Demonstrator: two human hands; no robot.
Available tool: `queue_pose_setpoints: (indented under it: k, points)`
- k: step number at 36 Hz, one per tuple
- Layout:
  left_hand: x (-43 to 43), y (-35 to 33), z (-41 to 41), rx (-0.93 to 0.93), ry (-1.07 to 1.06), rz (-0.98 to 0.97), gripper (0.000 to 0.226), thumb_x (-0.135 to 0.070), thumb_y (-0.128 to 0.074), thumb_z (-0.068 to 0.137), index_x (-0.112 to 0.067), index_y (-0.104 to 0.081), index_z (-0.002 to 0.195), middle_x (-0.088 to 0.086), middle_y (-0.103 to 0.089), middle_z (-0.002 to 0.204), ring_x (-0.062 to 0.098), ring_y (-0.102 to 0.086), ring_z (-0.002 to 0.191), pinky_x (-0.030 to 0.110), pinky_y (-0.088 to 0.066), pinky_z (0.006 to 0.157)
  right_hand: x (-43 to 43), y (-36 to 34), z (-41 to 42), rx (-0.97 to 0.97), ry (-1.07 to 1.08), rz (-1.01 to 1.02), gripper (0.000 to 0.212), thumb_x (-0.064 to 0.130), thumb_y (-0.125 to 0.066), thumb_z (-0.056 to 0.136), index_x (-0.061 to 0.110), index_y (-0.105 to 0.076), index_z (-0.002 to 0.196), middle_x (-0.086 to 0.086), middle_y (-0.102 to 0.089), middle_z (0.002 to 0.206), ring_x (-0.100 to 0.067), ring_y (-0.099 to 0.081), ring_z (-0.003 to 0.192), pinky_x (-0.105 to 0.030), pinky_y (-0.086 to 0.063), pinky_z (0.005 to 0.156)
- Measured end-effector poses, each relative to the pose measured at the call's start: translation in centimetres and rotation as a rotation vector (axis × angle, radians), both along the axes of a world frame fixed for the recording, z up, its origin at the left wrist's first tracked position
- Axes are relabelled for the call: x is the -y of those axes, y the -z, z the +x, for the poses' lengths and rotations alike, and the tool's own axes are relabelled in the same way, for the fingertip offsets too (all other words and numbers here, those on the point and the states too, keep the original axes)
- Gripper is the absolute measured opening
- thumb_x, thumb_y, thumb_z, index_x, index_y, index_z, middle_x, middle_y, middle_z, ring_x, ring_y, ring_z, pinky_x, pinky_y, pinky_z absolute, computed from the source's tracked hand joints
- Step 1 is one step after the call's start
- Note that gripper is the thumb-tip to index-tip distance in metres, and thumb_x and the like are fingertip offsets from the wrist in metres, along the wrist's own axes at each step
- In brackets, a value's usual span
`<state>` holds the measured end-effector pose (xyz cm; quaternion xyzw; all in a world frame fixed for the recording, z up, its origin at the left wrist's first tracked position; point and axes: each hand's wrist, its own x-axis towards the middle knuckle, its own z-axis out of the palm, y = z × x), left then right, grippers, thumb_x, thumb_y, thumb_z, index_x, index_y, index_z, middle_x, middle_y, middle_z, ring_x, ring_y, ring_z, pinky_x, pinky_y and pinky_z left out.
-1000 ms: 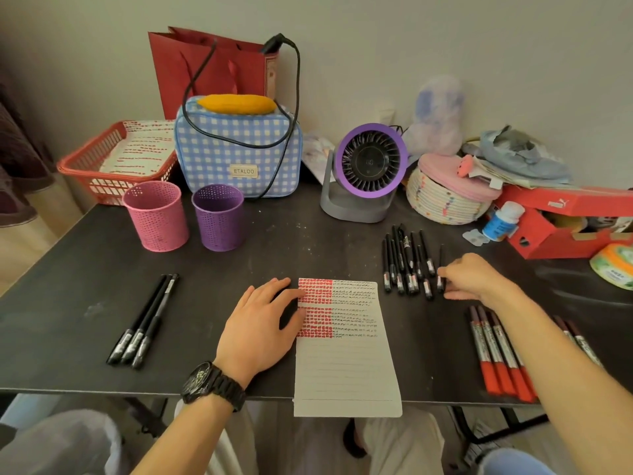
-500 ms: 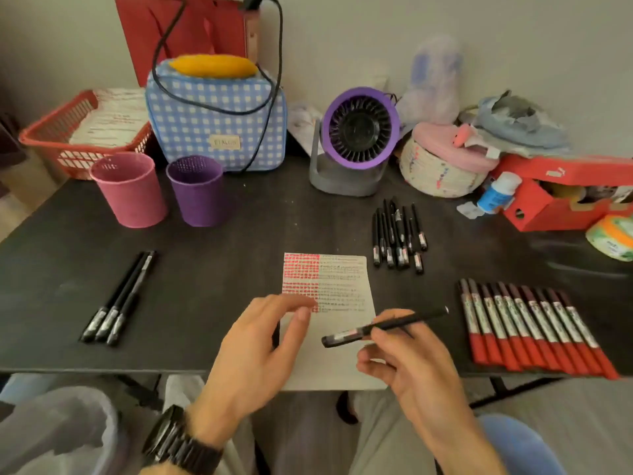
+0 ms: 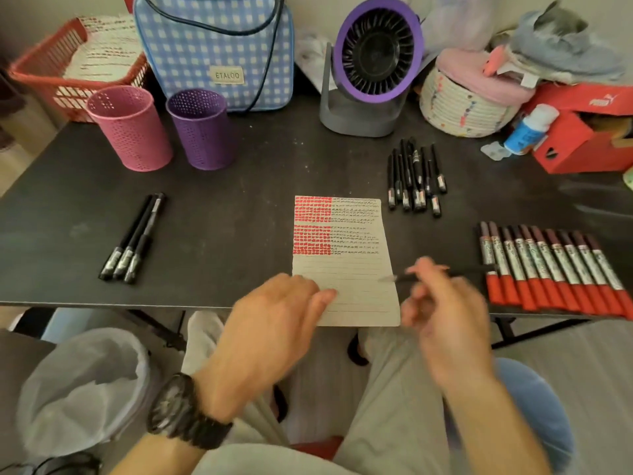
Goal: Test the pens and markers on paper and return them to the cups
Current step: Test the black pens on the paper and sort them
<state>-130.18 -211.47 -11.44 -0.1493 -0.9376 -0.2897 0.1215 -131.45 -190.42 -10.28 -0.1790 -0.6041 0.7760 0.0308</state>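
A lined paper (image 3: pixel 346 289) with red and black test marks on its upper half lies at the table's front edge. My right hand (image 3: pixel 442 317) holds a black pen (image 3: pixel 400 277) over the paper's right edge, its tip pointing left. My left hand (image 3: pixel 270 323) rests on the paper's lower left corner with fingers relaxed. Three black pens (image 3: pixel 132 238) lie at the left. A pile of black pens (image 3: pixel 414 176) lies behind the paper. A row of red markers (image 3: pixel 548 269) lies at the right. The pink cup (image 3: pixel 130 128) and purple cup (image 3: pixel 202 128) stand at the back left.
A purple desk fan (image 3: pixel 375 63), a checked blue bag (image 3: pixel 219 49), a red basket (image 3: pixel 68 73), a woven basket (image 3: pixel 466 97) and a red shoebox (image 3: pixel 582 132) line the back. A bin with a liner (image 3: pixel 85 389) sits on the floor at the left.
My right hand picked a black pen from the pile and brought it to the paper's right edge. My left hand slid down to the paper's lower left corner. The view tilted down.
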Motion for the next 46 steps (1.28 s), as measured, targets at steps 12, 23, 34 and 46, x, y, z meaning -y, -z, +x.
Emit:
queue_pose_setpoints:
  k: [12,23,34,46]
  points:
    - [3.9,1.4,-5.7,0.112,-0.204,0.270,0.043,-0.066,-0.043,0.089,-0.026,-0.055,0.095,-0.016,-0.059,0.088,0.004,-0.057,0.084,0.031,-0.048,0.068,-0.8,-0.7,-4.4,-0.042,-0.223,0.106,0.014,0.028,-0.068,0.094,0.028,-0.073,0.081,-0.006,-0.071,0.074,-0.021,-0.070,0.060,-0.027,-0.056,0.054]
    - [2.9,2.7,-7.3,0.185,-0.004,-0.016,0.063,-0.061,-0.052,0.081,-0.025,-0.055,0.133,-0.010,-0.059,0.136,0.012,-0.046,0.135,0.029,-0.023,0.115,2.8,0.3,-8.9,-0.081,-0.260,0.391,0.015,0.026,-0.070,0.096,0.014,-0.070,0.087,-0.009,-0.075,0.072,-0.021,-0.072,0.061,-0.027,-0.055,0.054]
    - [2.5,2.8,-7.2,0.154,-0.044,-0.016,0.058,-0.062,-0.049,0.082,-0.026,-0.056,0.128,-0.014,-0.060,0.130,0.008,-0.048,0.129,0.026,-0.022,0.114,3.1,3.3,-9.0,-0.164,-0.067,0.676,0.035,0.035,-0.076,0.089,0.025,-0.059,0.060,0.003,-0.062,0.049,-0.006,-0.058,0.045,-0.022,-0.045,0.053]
    - [2.5,2.8,-7.5,0.171,-0.075,0.001,0.056,-0.061,-0.054,0.081,-0.030,-0.056,0.127,-0.015,-0.061,0.129,0.007,-0.047,0.128,0.028,-0.025,0.110,2.9,3.8,-9.2,-0.167,-0.095,0.695,0.027,0.018,-0.072,0.085,0.014,-0.056,0.063,-0.003,-0.063,0.049,-0.002,-0.059,0.043,-0.018,-0.044,0.049]
